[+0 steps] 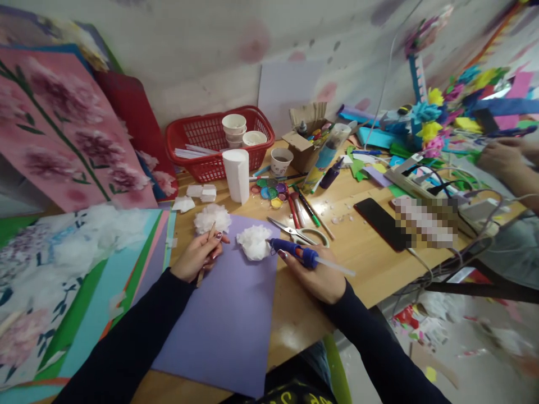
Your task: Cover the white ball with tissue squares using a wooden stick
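Observation:
My right hand (322, 275) is closed around a blue glue gun (290, 249), and a clear glue stick (337, 266) juts from its back end. The gun's nozzle meets the right edge of a white ruffled paper flower (254, 242) on a purple sheet (227, 314). In my left hand (200, 255) is a thin wooden stick (212, 229), gripped between the fingers and pointing up. Just beyond that hand sits a second white paper flower (213, 217), partly over the sheet's top edge.
Scissors (295, 231), markers (303, 207) and paint pots (272, 191) lie beyond the glue gun. A white paper roll (236, 177) stands before a red basket (197, 157) of cups. Rightward are a black phone (381, 223), a cabled power strip (415, 177) and another person's hand (501, 160).

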### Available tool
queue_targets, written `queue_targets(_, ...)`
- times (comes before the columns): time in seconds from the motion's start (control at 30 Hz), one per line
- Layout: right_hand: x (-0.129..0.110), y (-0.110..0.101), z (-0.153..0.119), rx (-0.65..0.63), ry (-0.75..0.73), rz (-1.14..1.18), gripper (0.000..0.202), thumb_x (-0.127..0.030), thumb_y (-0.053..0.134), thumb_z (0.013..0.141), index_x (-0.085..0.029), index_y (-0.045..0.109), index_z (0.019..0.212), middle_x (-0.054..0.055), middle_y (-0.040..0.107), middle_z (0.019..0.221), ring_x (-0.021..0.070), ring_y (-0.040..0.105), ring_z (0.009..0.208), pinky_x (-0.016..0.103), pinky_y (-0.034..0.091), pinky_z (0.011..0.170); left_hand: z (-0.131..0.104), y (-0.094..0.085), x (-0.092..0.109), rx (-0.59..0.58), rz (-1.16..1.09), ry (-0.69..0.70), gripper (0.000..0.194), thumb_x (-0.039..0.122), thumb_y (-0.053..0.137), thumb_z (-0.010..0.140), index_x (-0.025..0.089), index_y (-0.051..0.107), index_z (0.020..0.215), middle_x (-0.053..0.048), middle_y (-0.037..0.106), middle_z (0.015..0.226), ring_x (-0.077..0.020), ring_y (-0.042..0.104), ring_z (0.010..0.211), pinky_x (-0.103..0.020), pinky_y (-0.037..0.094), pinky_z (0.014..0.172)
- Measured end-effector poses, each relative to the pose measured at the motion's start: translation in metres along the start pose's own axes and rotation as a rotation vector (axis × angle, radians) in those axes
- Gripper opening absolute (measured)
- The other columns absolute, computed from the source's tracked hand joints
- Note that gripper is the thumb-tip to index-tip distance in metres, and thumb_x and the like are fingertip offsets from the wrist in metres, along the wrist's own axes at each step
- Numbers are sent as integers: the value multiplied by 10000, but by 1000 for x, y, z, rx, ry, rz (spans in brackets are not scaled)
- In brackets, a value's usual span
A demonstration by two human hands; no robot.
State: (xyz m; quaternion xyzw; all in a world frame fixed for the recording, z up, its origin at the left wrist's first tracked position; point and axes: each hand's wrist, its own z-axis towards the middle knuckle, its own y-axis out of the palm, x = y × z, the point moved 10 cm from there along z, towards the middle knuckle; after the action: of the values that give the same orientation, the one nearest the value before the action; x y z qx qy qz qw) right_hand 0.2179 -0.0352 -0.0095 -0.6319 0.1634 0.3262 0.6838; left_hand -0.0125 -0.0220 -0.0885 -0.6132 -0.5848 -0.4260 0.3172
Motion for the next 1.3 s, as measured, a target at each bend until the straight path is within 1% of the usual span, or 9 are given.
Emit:
queue_targets(0.13,2,-1,2,32,-5,-15,534,-518,561,848,-218,379,446,-46,325,414,82,282,394,273,216,408,0,0,0,1,2,-6,329,447,653,770,147,541,848,94,396,517,-16,197,347,-135,160,338)
queue_targets(0.3,7,-3,1,46,11,-3,502,-500,591,834,-220,417,456,-46,341,410,83,292,381,278,225,399,1,1,0,6,7,-9,317,441,650,775,148,542,827,93,394,515,-18,206,344,-136,157,334)
queue_targets(0.4,4,-5,0,55,-2,-1,508,-495,585,845,-220,412,454,-47,333,411,88,307,387,290,253,431,1,0,0,10,10,-10,309,435,643,784,147,544,830,94,394,509,-19,202,342,-136,157,334)
queue_targets(0.57,-1,-1,-2,53,-27,-20,545,-526,563,852,-224,382,436,-50,300,409,84,288,383,292,252,437,0,1,0,4,12,-3,324,441,646,781,138,551,844,94,396,512,-16,203,345,-132,163,337)
queue_targets(0.77,-2,1,-4,73,-31,-40,526,-538,583,836,-223,413,451,-43,333,412,87,291,389,283,239,417,0,2,0,-9,22,8,300,434,625,796,147,548,839,95,387,509,-19,199,341,-135,163,341)
queue_targets(0.9,-10,1,-3,15,-47,-15,489,-488,558,863,-213,436,478,-37,365,440,90,330,421,277,260,432,2,2,-1,-24,23,18,283,420,613,802,148,547,842,95,385,513,-22,200,344,-135,176,339)
queue_targets(1.0,-11,1,-3,6,-50,-7,472,-456,563,859,-212,425,480,-41,341,442,90,303,423,276,255,430,2,1,-2,-24,16,21,265,405,599,816,146,552,850,92,388,518,-23,200,344,-136,176,339)
queue_targets(1.17,-6,5,-6,-2,-18,18,437,-462,558,853,-222,468,500,-45,330,447,96,290,421,277,255,426,2,1,-3,-21,9,16,230,375,572,847,146,555,850,87,392,521,-27,217,346,-134,172,343)
queue_targets(1.3,-13,7,-6,-35,-43,13,422,-453,554,853,-226,471,506,-40,355,457,104,312,428,283,286,449,2,2,-4,-20,2,4,198,348,551,870,150,555,864,89,390,524,-26,216,336,-134,163,343)
